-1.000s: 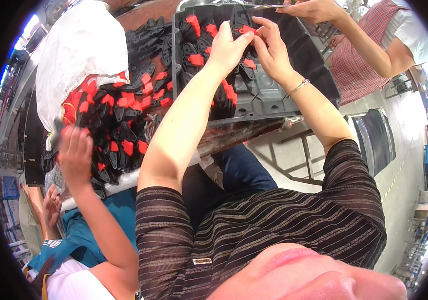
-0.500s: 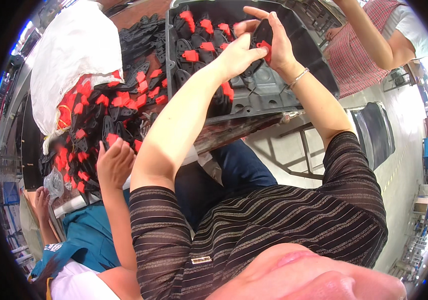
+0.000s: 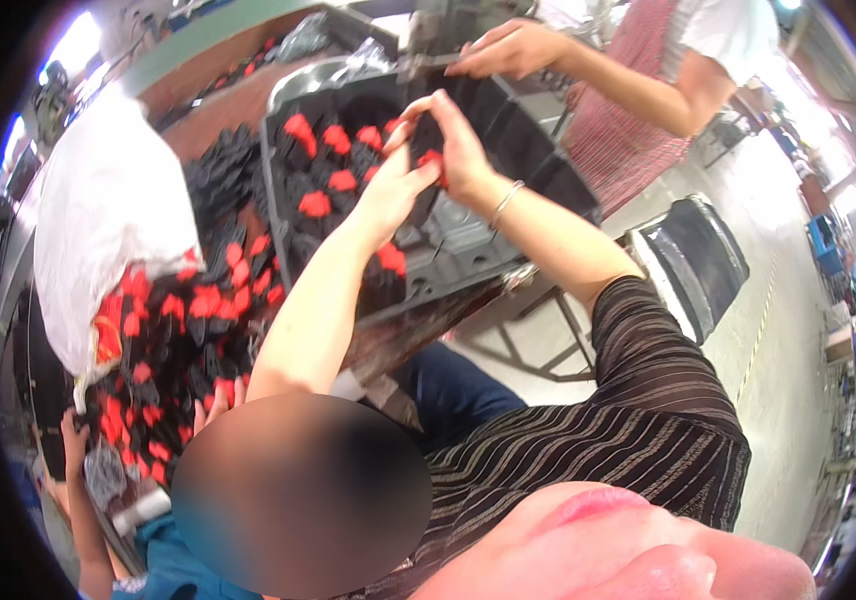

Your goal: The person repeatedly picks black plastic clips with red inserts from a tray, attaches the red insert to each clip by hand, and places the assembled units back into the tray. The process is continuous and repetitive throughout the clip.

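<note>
Over the black bin, both my hands are together around a black part with a red piece. My left hand presses its thumb near the red piece. My right hand, with a bangle at the wrist, wraps the part from the other side. Motion blur and my fingers hide most of its black body. Inside the bin stand several similar black parts with red pieces, lined up toward the left.
Left of the bin lies a pile of loose black and red parts beside a white sack. A co-worker's hands touch that pile's near side. Across the bin, another person's hand reaches over its far edge. A black chair stands at right.
The view has swung, shifting the bin and my hands left in the picture. My hands stay closed around the part. The other person's hand has come down to the bin's far edge.
</note>
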Tool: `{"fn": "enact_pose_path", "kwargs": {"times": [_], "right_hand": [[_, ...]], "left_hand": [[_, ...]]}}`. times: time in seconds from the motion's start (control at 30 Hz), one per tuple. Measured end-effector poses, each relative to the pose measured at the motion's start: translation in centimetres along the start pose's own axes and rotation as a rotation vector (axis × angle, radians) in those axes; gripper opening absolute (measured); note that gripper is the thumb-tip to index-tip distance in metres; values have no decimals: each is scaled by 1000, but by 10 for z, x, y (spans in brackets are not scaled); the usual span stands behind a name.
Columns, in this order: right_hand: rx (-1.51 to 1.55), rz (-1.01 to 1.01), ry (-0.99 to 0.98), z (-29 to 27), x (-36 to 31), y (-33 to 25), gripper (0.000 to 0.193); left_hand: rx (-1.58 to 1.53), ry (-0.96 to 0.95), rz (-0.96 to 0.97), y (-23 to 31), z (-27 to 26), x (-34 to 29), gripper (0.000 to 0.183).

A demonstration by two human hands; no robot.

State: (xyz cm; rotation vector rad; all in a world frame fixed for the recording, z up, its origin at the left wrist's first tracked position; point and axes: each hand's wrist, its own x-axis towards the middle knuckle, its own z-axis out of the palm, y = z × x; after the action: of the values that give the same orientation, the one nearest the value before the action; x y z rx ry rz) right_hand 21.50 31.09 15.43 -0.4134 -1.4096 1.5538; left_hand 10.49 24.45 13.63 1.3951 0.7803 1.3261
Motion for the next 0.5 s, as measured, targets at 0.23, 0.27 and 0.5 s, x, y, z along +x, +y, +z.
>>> {"fn": "enact_pose_path", "kwargs": {"times": [0.23, 0.27, 0.5], "right_hand": [[-33, 79, 135, -13, 2, 5, 37], [-64, 68, 138, -12, 0, 7, 37], [-238, -7, 46, -8, -6, 11, 29]], "left_hand": [[-157, 274, 3, -10, -10, 11, 25], [-183, 312, 6, -14, -16, 12, 23], [-193, 463, 50, -20, -23, 16, 22]]}}
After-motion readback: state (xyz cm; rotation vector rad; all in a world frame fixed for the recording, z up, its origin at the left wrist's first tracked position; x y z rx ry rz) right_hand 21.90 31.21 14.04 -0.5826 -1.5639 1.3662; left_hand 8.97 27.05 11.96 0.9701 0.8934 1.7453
